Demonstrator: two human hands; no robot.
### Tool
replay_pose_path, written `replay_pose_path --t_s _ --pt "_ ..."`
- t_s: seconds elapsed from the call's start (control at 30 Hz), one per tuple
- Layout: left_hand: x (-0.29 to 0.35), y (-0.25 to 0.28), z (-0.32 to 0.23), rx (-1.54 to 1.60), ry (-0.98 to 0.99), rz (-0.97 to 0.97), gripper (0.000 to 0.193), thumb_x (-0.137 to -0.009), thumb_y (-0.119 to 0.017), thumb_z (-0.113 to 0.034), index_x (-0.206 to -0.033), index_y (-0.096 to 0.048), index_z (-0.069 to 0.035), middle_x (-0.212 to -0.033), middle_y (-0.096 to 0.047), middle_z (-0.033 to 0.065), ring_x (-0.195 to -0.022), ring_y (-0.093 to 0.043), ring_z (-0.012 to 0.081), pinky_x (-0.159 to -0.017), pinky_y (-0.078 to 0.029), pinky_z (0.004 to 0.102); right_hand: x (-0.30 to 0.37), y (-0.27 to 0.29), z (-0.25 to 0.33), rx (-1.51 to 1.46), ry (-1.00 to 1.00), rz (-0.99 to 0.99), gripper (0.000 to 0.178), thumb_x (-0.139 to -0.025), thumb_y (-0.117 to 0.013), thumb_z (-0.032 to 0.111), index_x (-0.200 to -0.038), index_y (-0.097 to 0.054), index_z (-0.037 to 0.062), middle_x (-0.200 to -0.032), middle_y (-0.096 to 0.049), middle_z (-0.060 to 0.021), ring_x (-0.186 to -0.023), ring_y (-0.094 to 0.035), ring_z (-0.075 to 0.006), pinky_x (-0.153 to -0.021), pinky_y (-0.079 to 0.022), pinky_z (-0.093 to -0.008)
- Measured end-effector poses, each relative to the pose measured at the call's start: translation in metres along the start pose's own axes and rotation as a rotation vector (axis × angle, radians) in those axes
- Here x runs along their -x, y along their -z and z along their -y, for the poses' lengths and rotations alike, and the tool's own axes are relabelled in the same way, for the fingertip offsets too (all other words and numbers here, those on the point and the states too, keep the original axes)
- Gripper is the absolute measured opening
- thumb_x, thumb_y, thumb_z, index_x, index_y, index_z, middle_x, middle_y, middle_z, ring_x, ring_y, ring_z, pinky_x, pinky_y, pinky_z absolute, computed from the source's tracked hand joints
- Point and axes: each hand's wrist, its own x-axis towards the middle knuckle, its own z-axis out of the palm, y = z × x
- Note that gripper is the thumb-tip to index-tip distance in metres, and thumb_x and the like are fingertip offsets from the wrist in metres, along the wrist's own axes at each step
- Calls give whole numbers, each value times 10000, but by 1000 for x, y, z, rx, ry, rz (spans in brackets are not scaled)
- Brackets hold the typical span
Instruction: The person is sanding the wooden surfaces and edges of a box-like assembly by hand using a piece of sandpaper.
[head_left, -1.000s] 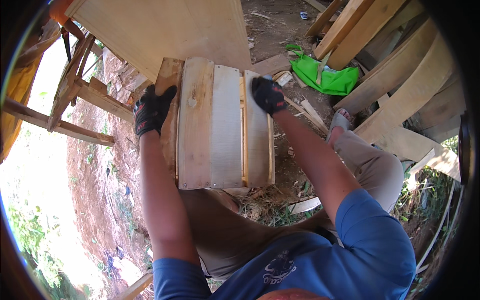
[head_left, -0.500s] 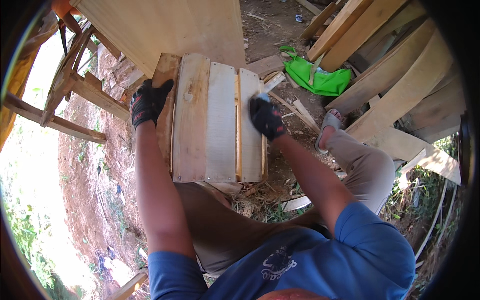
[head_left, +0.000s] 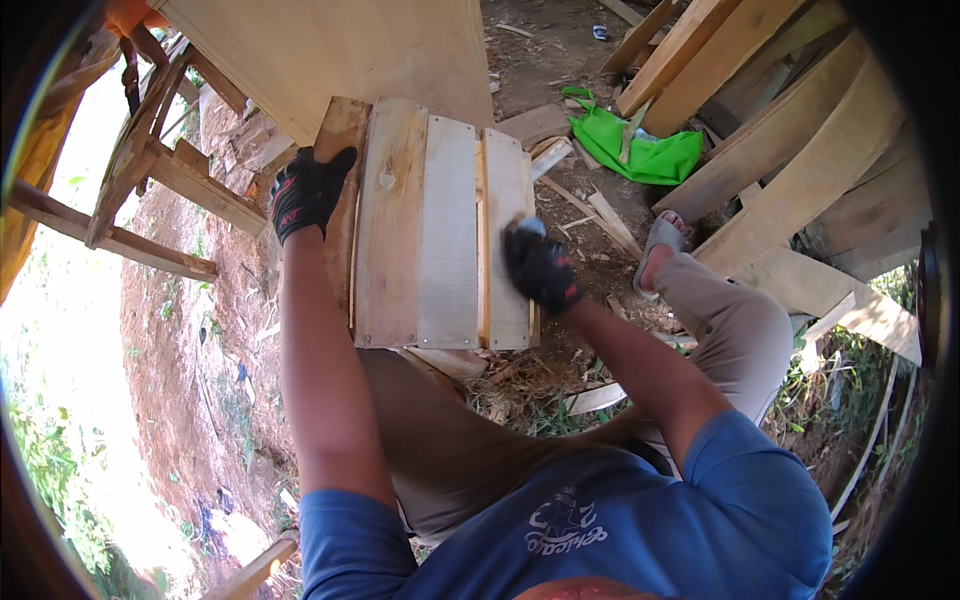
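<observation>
A slatted wooden piece (head_left: 395, 230) lies in front of me over my thigh, its boards side by side with nail heads along the near ends. A narrow gap runs between its two rightmost boards. My left hand (head_left: 308, 195), in a black glove, is closed round the far left edge, on a darker brown board (head_left: 341, 130). My right hand (head_left: 540, 268), gloved as well, is closed at the right edge against the rightmost board (head_left: 508, 240). A small pale bluish thing (head_left: 533, 226) shows at its fingers; its kind is too blurred to tell.
A large plywood sheet (head_left: 340, 60) stands beyond the slatted piece. Long planks (head_left: 800, 160) lean at the right, beside a bright green bag (head_left: 640, 150). A wooden frame (head_left: 190, 190) stands at the left. Offcuts and shavings litter the dirt floor.
My right hand has slid nearer to me along the rightmost board. The slatted piece and my left hand have shifted slightly right and away from me.
</observation>
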Motion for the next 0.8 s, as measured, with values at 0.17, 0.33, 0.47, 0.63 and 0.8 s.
replay_pose_path --t_s 0.17,0.33,0.47,0.63,0.8 --pt "1 -2 -10 10 -63 -42 750 -901 -696 -716 -1297 -708 -79 -1204 -764 238 -1168 -718 424 -973 -569 557 -122 -15 -62 240 7 -84 446 -1076 -488 346 -786 -710 89 -826 -741 -206 -784 -731 -430 -756 -590 -568" --pt "0 -5 -7 5 -81 -48 764 -905 -699 -713 -1302 -701 -60 -1214 -761 239 -1165 -719 423 -974 -571 554 -197 -22 -82 342 -105 -46 499 -1067 -428 376 -875 -771 68 -1004 -770 -235 -954 -739 -451 -894 -575 -576" --pt "-1 -3 -7 -31 -7 -6 787 -900 -710 -704 -1348 -685 -57 -1239 -756 248 -1179 -716 433 -997 -571 550 -182 -27 -71 331 -192 25 478 -1058 -434 373 -908 -772 69 -1025 -769 -234 -977 -738 -447 -898 -572 -579" --pt "-4 -3 -11 0 23 29 839 -882 -673 -767 -1368 -705 -84 -1356 -716 234 -1280 -662 423 -1079 -521 531 -100 -8 -42 185 16 -15 364 -1063 -530 302 -809 -684 92 -781 -701 -198 -753 -708 -421 -690 -563 -552" --pt "-4 -8 -2 -20 4 -15 807 -887 -709 -713 -1389 -679 -82 -1318 -727 253 -1254 -683 427 -1050 -545 552 43 12 7 1053 591 -50 204 -1041 -557 186 -894 -605 52 -831 -630 -198 -683 -653 -384 -549 -505 -499"
